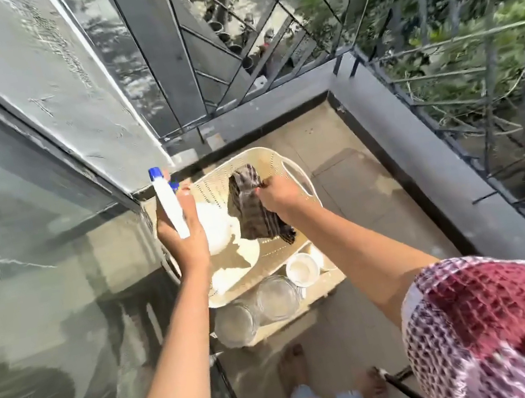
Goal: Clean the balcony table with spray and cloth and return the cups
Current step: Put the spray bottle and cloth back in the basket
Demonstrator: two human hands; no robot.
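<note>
Balcony seen from above, left to right. A glass door (12, 206) fills the left side. Your left hand (184, 239) grips the bottle (170, 207), which is upright and white with its blue cap on top. The fingers (185, 194) of this hand are curled round the bottle's body, and the hand is over the left rim of the basket (298, 172).

The cream, perforated basket stands on the desk (324, 287) and holds white dishes (217, 230) on its left side. To the right of them your right hand (279, 192) pinches the striped cloth (250, 207) near its upper edge, fingers clenched on the fabric. The cloth hangs down into the basket, and its lower end reaches the basket's near right side.

On the desk's near edge, just outside the basket, two clear glasses (277, 297) stand side by side. A white cup (302, 268) is just to the right of them, with a second white vessel partly hidden behind it. Your bare feet (292, 364) are on the tiled floor (355, 183) in front of the desk. A dark railing (457, 166) borders the balcony on the right, with green foliage beyond it.
</note>
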